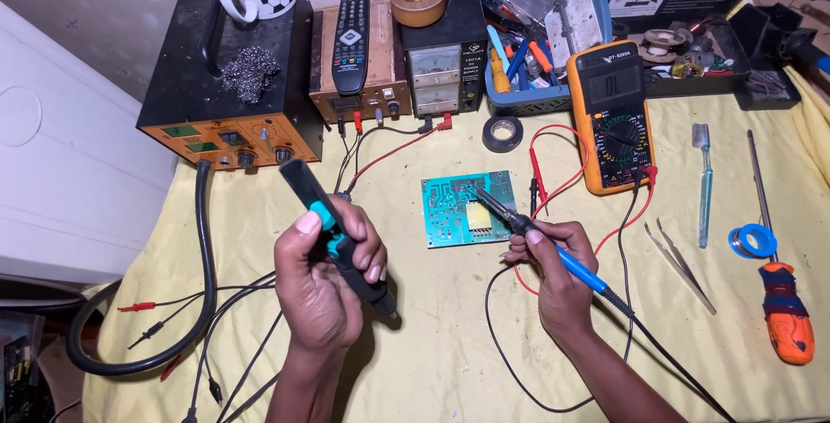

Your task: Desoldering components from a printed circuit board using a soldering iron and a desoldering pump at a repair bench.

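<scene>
Small green rectangular circuit board (467,209) lies flat on the yellow cloth-covered tabletop (450,345), about mid-table, a bit toward the far edge. A yellow block component sits on its near-right part.

Right hand (553,272) is closed in a pen grip round a blue-handled soldering iron (536,237). Iron's long axis runs from the hand up and left; tip is over the board near its middle, touching or just above, can't tell which. Board lies up-left of the right grip, just beside it. The iron's black cord trails off toward the near right corner.

Left hand (324,280) is wrapped fully round a black-and-teal desoldering pump (333,228), thumb on the teal part. Pump is tilted, upper end pointing toward the far left, lower end down by the palm. It's held off the cloth, left of the board, apart from it. Right hand is the nearer one to the board.

Further out: yellow-cased digital multimeter (612,116) right of the board, red and black leads looping beside it. Roll of black tape (502,133) behind the board. Along the far edge, an orange-fronted black soldering station (229,86) and a bench power supply (445,64). Right side: metal tweezers (679,263), a toothbrush (705,181), an orange-handled screwdriver (782,302).
</scene>
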